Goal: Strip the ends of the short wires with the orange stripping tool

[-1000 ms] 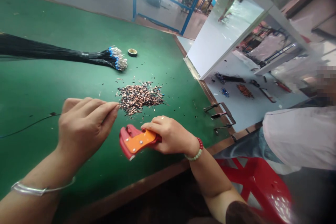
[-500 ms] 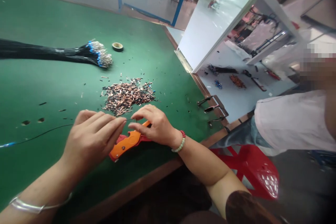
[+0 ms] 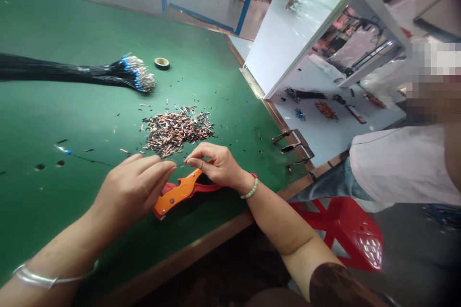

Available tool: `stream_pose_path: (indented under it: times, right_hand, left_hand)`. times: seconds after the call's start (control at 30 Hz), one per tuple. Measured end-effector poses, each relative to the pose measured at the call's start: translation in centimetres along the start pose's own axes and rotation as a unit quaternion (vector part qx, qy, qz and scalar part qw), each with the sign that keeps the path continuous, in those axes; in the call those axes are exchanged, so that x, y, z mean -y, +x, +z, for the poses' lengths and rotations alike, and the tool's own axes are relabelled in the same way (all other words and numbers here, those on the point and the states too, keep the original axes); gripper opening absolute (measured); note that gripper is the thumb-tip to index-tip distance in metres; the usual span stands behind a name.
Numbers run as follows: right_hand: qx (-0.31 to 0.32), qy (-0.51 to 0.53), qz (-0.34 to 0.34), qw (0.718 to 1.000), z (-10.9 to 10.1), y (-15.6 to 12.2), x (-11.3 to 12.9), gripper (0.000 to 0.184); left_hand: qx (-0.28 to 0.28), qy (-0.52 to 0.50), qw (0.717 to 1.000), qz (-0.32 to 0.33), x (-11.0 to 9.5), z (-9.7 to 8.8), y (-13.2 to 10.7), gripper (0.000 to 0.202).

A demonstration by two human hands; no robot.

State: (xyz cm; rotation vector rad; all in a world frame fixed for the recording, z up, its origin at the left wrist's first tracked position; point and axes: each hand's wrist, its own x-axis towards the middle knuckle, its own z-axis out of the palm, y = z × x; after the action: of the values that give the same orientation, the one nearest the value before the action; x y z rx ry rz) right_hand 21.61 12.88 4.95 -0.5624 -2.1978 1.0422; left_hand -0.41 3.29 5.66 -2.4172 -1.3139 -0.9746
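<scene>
Orange-red wire stripper (image 3: 175, 193) lying flat

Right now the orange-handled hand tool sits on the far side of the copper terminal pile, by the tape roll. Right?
No: the head view shows the orange-handled hand tool on the near side of the copper terminal pile, under the left hand and right hand, well away from the tape roll.

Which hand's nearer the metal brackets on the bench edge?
Right hand is nearer the metal brackets, sitting left of them; left hand is farther left, past the right.
</scene>
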Motion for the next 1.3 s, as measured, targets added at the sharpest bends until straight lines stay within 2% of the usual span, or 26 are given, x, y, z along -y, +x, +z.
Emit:
stream_pose_path:
  times: [0.17,0.57,0.7,0.83,0.9,1.0,1.1,1.3]
  right_hand:
    - [-0.006,0.021,0.002,1.0,0.0,0.0,-0.3,0.023]
    - [-0.004,0.013,-0.011,1.0,-0.1,0.1,-0.4,0.022]
    - [0.005,0.014,0.01,1.0,-0.1,0.2,-0.8,0.023]
    - [-0.084,0.021,0.053,0.995,-0.9,0.3,-0.9,0.027]
    - [-0.115,-0.004,0.042,0.992,-1.0,0.3,-0.8,0.028]
    - [-0.079,-0.053,-0.042,0.995,-0.4,0.2,-0.5,0.031]
    - [-0.047,-0.096,-0.109,0.988,0.6,0.0,-0.5,0.02]
    - [0.008,-0.189,-0.11,0.976,0.6,-0.1,-0.9,0.027]
  left_hand:
    - [0.001,-0.012,1.0,-0.02,-0.2,0.1,-0.3,0.013]
    - [-0.002,-0.038,0.999,-0.008,0.0,-0.1,-0.2,0.016]
    - [-0.005,-0.051,0.999,-0.019,0.0,-0.2,0.0,0.015]
    - [-0.015,-0.048,0.998,-0.043,0.2,-0.4,0.1,0.014]
    - [-0.015,-0.039,0.998,-0.05,0.2,-0.5,0.1,0.014]
    - [-0.01,-0.009,0.999,-0.034,0.2,-0.5,-0.1,0.014]
    - [-0.007,0.012,1.0,-0.016,0.2,-0.4,-0.2,0.016]
    - [0.025,-0.011,0.999,-0.016,0.4,0.2,-0.6,0.016]
